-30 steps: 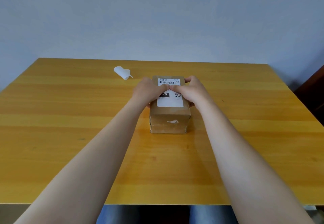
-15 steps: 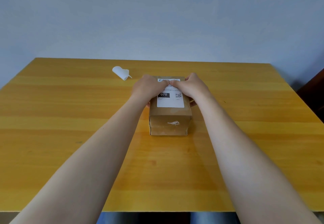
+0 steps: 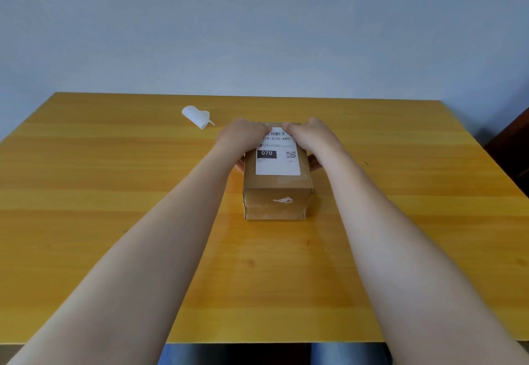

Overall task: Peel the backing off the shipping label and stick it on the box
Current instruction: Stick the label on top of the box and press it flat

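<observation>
We are now pressing both hands, left hand (image 3: 243, 136) and right hand (image 3: 310, 136), fingers curled flat, higher up the label (image 3: 277, 161), near the box (image 3: 276, 201) far edge; sticking is nearly done.

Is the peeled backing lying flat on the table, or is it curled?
Curled. The backing lies on the table rolled into a loose tube, left of the box, with one corner sticking out.

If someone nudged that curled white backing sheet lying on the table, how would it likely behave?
The backing sheet looks thin and curled into a loose roll, so it is probably very light, and would likely roll or skid across the smooth table. It would probably flatten if pinched.
</observation>
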A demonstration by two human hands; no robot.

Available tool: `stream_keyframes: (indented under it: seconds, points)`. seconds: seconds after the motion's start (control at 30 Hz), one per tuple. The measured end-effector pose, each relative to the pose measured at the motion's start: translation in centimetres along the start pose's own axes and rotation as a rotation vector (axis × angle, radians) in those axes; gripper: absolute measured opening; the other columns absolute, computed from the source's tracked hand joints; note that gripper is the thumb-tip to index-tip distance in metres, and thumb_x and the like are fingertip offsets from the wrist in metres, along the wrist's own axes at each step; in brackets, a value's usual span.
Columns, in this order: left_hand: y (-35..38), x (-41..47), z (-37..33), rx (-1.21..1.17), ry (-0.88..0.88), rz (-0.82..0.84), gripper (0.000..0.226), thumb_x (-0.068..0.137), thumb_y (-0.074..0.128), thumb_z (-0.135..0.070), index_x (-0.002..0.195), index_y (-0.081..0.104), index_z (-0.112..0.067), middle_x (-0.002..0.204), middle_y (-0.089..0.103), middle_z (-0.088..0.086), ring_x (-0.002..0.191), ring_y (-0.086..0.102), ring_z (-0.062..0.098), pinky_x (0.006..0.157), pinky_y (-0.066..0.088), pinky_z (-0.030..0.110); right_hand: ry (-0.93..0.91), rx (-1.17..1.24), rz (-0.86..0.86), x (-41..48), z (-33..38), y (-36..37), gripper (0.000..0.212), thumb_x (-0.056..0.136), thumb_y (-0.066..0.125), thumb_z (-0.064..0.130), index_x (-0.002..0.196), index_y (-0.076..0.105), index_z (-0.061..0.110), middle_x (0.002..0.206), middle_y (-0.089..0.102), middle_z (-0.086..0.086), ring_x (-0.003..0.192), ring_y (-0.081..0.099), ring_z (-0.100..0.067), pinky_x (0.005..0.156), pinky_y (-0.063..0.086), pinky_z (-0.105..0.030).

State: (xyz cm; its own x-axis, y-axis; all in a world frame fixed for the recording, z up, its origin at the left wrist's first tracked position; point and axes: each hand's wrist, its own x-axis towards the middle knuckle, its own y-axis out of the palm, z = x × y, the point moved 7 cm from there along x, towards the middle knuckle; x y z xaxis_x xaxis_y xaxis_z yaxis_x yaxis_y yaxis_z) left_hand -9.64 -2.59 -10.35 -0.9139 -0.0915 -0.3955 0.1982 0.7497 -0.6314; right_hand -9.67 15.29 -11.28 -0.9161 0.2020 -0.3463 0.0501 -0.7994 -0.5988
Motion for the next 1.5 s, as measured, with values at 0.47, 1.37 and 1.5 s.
stream_keyframes:
  seconds: [0.47, 1.37, 1.5]
  points:
    - [-0.2, -1.8, 0.9, -0.199, 0.041, 0.0, 0.037, 0.105, 0.045, -0.051, 0.095, 0.053, -0.016, 0.096, 0.073, 0.007, 0.085, 0.076, 0.033, 0.068, 0.064, 0.041, -0.018, 0.198, 0.018, -0.8, -1.6, -0.3, 0.047, 0.097, 0.06, 0.056, 0.127, 0.055, 0.02, 0.115, 0.073, -0.003, 0.098, 0.074, -0.029, 0.078, 0.063, -0.043]
    - [-0.4, -2.7, 1.9, -0.209, 0.117, 0.136, 0.06, 0.079, 0.091, -0.035, 0.117, 0.052, -0.011, 0.098, 0.077, 0.004, 0.076, 0.08, 0.02, 0.055, 0.066, 0.039, -0.074, 0.081, 0.183, -1.3, -1.8, -0.9, 0.089, 0.053, 0.102, 0.044, 0.124, 0.054, 0.018, 0.119, 0.075, -0.004, 0.103, 0.077, -0.025, 0.08, 0.067, -0.053]
    - [-0.7, -2.3, 2.4, -0.259, 0.106, 0.18, 0.056, 0.077, 0.093, -0.028, 0.113, 0.053, -0.011, 0.098, 0.079, 0.007, 0.073, 0.082, 0.022, 0.058, 0.065, 0.038, -0.047, 0.125, 0.252, -1.6, -1.8, -1.1, 0.072, 0.074, 0.097, 0.019, 0.129, 0.052, 0.015, 0.12, 0.073, -0.009, 0.099, 0.076, -0.026, 0.068, 0.066, -0.043]
